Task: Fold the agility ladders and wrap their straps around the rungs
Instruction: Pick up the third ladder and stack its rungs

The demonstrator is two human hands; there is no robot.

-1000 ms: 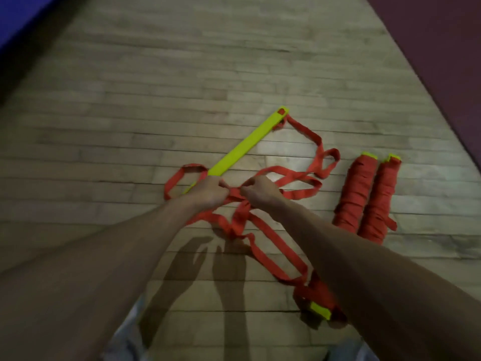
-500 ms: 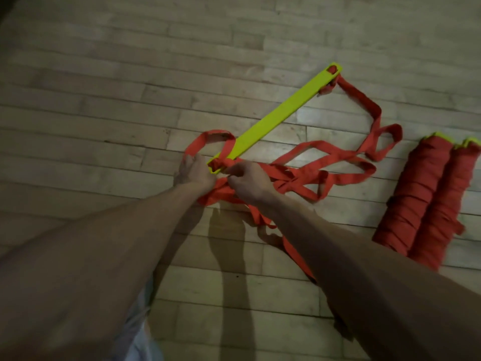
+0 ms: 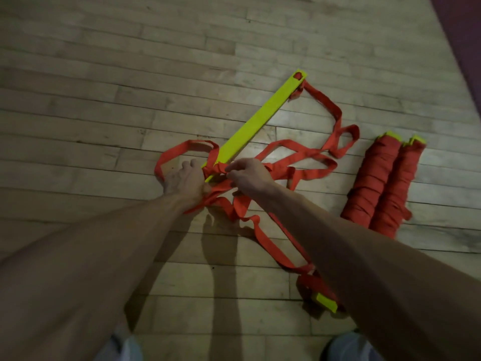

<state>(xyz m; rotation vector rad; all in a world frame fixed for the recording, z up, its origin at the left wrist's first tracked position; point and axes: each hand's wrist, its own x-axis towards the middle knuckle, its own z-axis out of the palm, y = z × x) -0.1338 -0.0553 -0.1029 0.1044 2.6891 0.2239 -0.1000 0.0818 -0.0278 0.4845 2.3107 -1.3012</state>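
A yellow-green ladder rung [image 3: 260,118] lies diagonally on the wooden floor, with loose red straps [image 3: 307,157] tangled round its near end and trailing to the right. My left hand [image 3: 184,178] grips the straps at the rung's near end. My right hand [image 3: 248,175] pinches a strap right beside it. Another strap runs toward me to a second yellow rung end [image 3: 326,303], partly hidden under my right forearm. Two finished bundles [image 3: 382,183], rungs wrapped in red strap, lie side by side at the right.
Bare wooden floorboards [image 3: 104,100] stretch to the left and ahead. A dark maroon mat [image 3: 463,35] borders the floor at the upper right. My knees show at the bottom edge.
Both hands have stayed at the rung's near end, working the straps. The view has shifted, so the rung and the bundles sit differently in frame.
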